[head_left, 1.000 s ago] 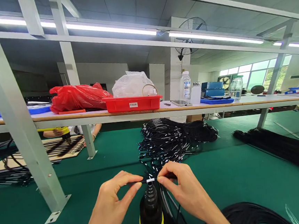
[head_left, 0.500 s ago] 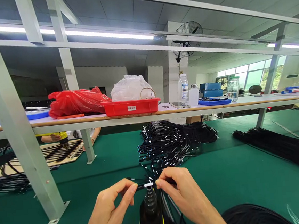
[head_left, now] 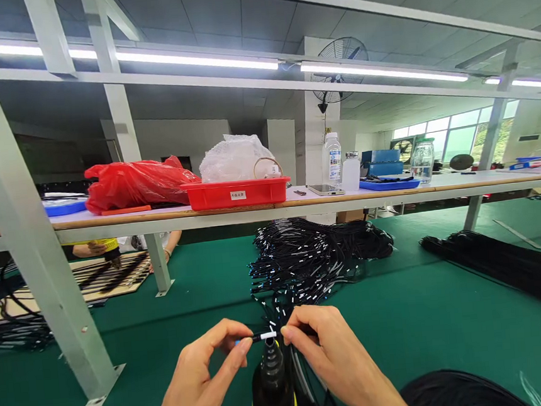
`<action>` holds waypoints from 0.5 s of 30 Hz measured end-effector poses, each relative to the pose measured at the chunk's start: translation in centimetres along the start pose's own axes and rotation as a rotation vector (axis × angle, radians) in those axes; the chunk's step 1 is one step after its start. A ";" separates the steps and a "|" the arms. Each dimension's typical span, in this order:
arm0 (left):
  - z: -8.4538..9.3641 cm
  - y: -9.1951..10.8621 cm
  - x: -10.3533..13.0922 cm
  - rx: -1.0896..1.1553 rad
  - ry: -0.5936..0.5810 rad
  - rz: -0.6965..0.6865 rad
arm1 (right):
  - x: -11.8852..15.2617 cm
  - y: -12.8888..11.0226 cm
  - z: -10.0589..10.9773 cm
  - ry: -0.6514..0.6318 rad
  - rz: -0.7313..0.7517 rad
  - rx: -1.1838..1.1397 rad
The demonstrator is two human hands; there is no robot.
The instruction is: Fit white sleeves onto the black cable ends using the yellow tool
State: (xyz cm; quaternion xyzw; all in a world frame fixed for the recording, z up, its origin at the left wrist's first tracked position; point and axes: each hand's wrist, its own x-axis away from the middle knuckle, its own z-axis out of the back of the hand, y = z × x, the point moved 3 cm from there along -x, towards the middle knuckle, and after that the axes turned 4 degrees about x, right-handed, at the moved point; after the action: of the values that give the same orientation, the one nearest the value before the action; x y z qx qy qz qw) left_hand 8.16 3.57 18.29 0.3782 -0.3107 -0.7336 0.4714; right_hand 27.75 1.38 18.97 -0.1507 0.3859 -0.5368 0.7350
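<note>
A thin black cable with a white sleeve (head_left: 268, 335) is stretched level between my two hands, just above the nozzle of a black and yellow heat gun (head_left: 273, 386) that points upward. On its left end, my left hand (head_left: 209, 372) pinches the cable between thumb and fingertips; a bit of blue shows by the fingers. My right hand (head_left: 338, 355) pinches the other side, close to the white sleeve. Behind the hands lies a large bundle of black cables (head_left: 298, 251) with white and blue ends.
Black cable bundles lie at right (head_left: 498, 265) and bottom right (head_left: 457, 392) on the green table (head_left: 202, 285). Overhead, a shelf (head_left: 234, 217) holds a red tray (head_left: 238, 196), a red bag and bottles. Metal posts stand left and right. At left, a person's hand (head_left: 92, 248) holds a yellow tool.
My left fingertips have shifted slightly right along the cable, and a blue bit now shows beside them. My right hand is nearly unchanged.
</note>
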 end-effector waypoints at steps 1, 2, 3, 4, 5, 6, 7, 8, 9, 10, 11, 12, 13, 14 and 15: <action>-0.1 0.1 0.0 -0.007 -0.001 -0.005 | 0.0 0.0 0.0 -0.005 -0.003 0.015; -0.1 0.2 0.0 -0.013 0.001 -0.009 | -0.1 0.0 -0.1 -0.010 -0.005 0.028; -0.2 0.2 0.0 -0.017 0.001 -0.011 | -0.1 0.0 -0.1 -0.015 -0.006 0.036; -0.2 0.3 0.0 -0.019 0.002 -0.014 | -0.2 0.1 -0.1 -0.019 -0.006 0.038; -0.3 0.3 -0.1 -0.016 -0.001 -0.020 | -0.2 0.1 -0.1 -0.020 -0.007 0.036; -0.3 0.2 -0.2 -0.008 -0.002 -0.025 | -0.3 0.1 -0.1 -0.021 -0.008 0.028; -0.3 0.2 -0.2 0.006 -0.001 -0.027 | -0.3 0.1 -0.1 -0.022 -0.010 0.016; -0.3 0.1 -0.3 0.022 0.002 -0.026 | -0.3 0.1 -0.1 -0.023 -0.009 0.002; -0.3 -0.1 -0.3 0.039 0.006 -0.020 | -0.3 0.1 -0.1 -0.022 -0.010 -0.015; -0.3 -0.2 -0.4 0.056 0.011 -0.009 | -0.2 0.1 -0.1 -0.020 -0.010 -0.031; -0.3 -0.3 -0.4 0.070 0.014 0.002 | -0.2 0.1 -0.1 -0.019 -0.011 -0.045; -0.3 -0.4 -0.4 0.081 0.017 0.008 | -0.1 0.2 -0.1 -0.019 -0.012 -0.058; -0.2 -0.5 -0.4 0.089 0.018 0.007 | -0.1 0.2 -0.1 -0.020 -0.015 -0.069; -0.2 -0.5 -0.5 0.092 0.019 0.001 | 0.0 0.2 -0.1 -0.023 -0.017 -0.080; -0.2 -0.5 -0.5 0.091 0.021 -0.008 | 0.0 0.2 -0.1 -0.024 -0.018 -0.091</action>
State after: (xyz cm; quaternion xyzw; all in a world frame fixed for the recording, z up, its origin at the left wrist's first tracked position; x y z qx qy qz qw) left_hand 8.27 4.17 17.91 0.4081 -0.3373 -0.7167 0.4539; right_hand 27.85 1.50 18.77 -0.1937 0.3995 -0.5234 0.7272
